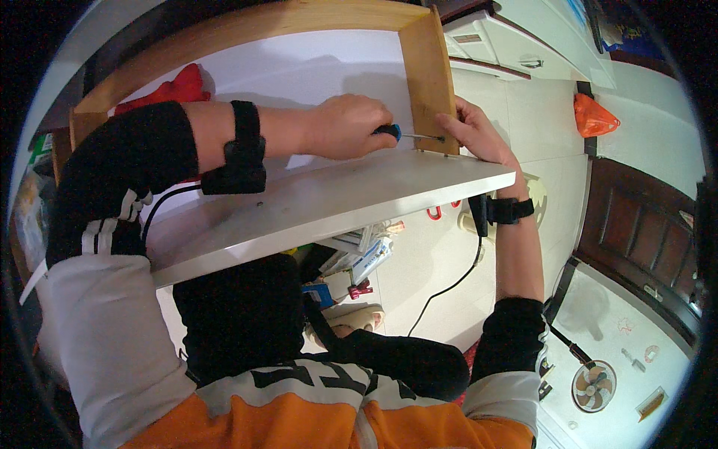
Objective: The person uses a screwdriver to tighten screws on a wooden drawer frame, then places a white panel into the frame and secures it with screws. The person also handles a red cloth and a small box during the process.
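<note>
A pulled-out wooden drawer (428, 71) with a white front panel (344, 196) is in front of me. My left hand (348, 126) reaches over it, fingers closed around the dark and blue handle of a screwdriver (415, 137). Its thin metal shaft points right, and the tip meets the inner face of the drawer's right side, close to the front panel. Gripping that same side is my right hand (479, 133), thumb on the inner face and fingers around the outside. Whatever the tip touches is too small to make out. A red thing (179, 86) lies inside at the left.
Below the front panel, several packages and small boxes (321, 293) sit on the floor by a slippered foot (359, 320). White cabinets (501, 45) stand at the far right, with an orange bag (596, 115), a dark door (636, 224) and a fan (594, 386) further right.
</note>
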